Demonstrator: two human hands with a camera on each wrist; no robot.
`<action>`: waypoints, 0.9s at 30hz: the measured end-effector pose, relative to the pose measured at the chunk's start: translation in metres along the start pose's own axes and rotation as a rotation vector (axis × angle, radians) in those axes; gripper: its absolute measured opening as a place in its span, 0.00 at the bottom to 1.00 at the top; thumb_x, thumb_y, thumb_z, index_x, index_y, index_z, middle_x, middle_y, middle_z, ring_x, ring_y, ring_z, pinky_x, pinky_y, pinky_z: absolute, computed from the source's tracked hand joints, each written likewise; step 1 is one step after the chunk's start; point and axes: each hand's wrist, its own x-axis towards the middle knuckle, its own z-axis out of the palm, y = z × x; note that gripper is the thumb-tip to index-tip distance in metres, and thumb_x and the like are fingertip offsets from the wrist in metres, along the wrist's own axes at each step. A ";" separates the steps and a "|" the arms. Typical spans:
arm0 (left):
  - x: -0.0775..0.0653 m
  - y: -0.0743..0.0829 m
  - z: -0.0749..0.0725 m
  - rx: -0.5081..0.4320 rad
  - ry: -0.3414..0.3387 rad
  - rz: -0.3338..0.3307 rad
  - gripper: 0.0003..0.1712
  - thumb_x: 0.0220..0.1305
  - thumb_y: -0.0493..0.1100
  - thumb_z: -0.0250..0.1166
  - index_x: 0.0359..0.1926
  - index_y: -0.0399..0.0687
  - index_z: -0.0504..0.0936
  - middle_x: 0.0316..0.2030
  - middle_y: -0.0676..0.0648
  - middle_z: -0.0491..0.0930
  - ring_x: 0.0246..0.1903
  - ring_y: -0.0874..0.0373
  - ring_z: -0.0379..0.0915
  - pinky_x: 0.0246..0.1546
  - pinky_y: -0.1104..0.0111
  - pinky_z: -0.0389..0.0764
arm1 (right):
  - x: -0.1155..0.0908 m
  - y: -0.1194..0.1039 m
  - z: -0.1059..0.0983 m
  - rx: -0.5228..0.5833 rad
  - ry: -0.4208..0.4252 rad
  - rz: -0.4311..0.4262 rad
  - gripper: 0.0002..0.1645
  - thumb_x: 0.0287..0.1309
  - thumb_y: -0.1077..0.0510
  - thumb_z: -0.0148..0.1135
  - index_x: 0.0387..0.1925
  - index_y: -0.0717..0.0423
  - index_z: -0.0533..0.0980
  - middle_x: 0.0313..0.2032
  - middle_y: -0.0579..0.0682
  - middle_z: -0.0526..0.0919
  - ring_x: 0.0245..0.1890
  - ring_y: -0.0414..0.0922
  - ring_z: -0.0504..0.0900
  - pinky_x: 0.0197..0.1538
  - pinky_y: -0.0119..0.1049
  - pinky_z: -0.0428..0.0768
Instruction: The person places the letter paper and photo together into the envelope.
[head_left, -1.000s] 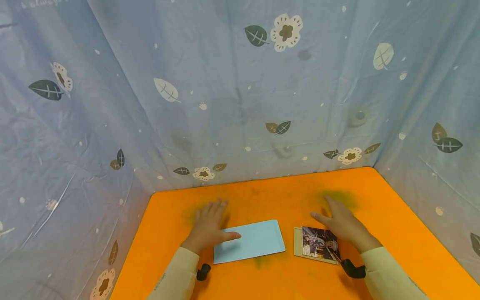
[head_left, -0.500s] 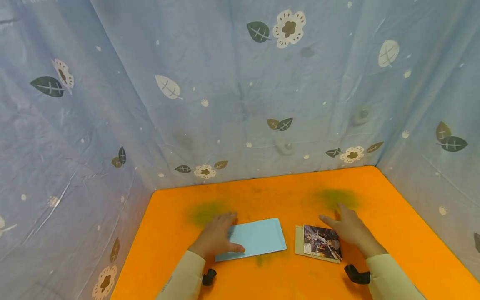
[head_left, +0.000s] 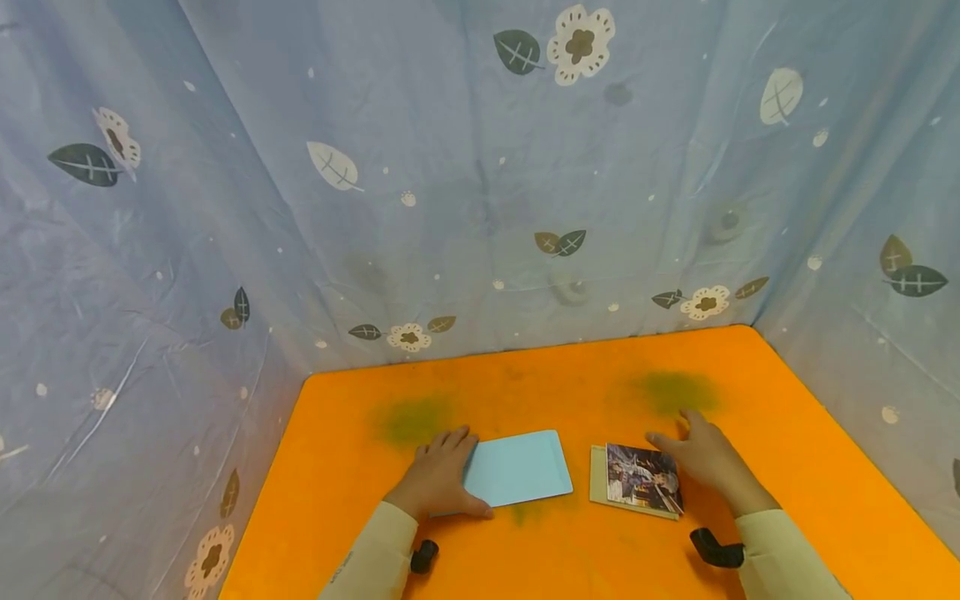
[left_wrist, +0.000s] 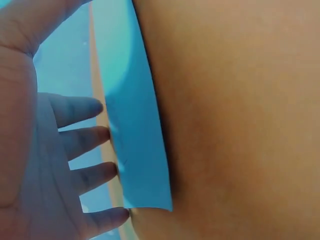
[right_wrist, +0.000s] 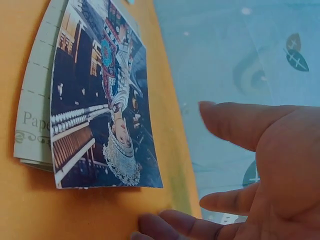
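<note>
A light blue envelope-like sheet [head_left: 519,469] lies flat on the orange table. My left hand [head_left: 442,477] spans its left end, thumb by the near edge and fingers at the far edge. In the left wrist view the straight fingertips stand right at the long edge of the blue sheet [left_wrist: 137,135]. To the right, a colour photo [head_left: 641,477] lies on a pale paper pad [head_left: 597,475] with printed lettering. My right hand [head_left: 708,462] hovers at the photo's right side, fingers spread. In the right wrist view the photo [right_wrist: 105,100] is apart from the fingers.
The orange table [head_left: 525,387] has two greenish stains towards the back. Blue curtains [head_left: 480,183] with leaf and flower prints enclose the back and both sides. Black camera mounts [head_left: 716,550] sit at both wrists, low over the table.
My left hand has come down and to the right, from above the table onto the left end of the blue sheet. The right hand has moved slightly right and nearer.
</note>
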 end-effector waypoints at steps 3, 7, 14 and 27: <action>0.001 0.000 0.002 0.012 -0.003 -0.002 0.76 0.44 0.83 0.79 0.85 0.48 0.63 0.84 0.41 0.55 0.80 0.33 0.52 0.70 0.28 0.59 | -0.004 -0.001 0.000 -0.004 -0.001 -0.003 0.68 0.75 0.29 0.62 0.80 0.82 0.44 0.75 0.85 0.55 0.70 0.83 0.61 0.63 0.77 0.70; 0.002 -0.001 0.002 0.015 0.000 -0.001 0.74 0.44 0.82 0.80 0.84 0.49 0.65 0.84 0.41 0.55 0.79 0.33 0.52 0.71 0.29 0.59 | -0.008 -0.002 0.001 -0.023 0.003 0.003 0.67 0.72 0.31 0.66 0.79 0.81 0.50 0.74 0.84 0.57 0.69 0.83 0.63 0.62 0.76 0.72; 0.001 0.000 0.000 0.002 0.005 0.001 0.67 0.49 0.78 0.80 0.82 0.49 0.69 0.84 0.41 0.56 0.79 0.32 0.53 0.71 0.30 0.59 | -0.013 -0.003 0.004 0.001 -0.022 0.011 0.60 0.71 0.39 0.73 0.78 0.78 0.55 0.72 0.84 0.61 0.62 0.77 0.74 0.55 0.68 0.80; 0.000 0.003 -0.001 0.027 0.003 0.007 0.61 0.53 0.73 0.79 0.80 0.47 0.71 0.82 0.43 0.61 0.79 0.33 0.56 0.70 0.31 0.64 | 0.014 0.059 0.024 0.238 -0.020 -0.145 0.42 0.71 0.54 0.73 0.74 0.70 0.66 0.55 0.69 0.81 0.29 0.50 0.79 0.30 0.42 0.76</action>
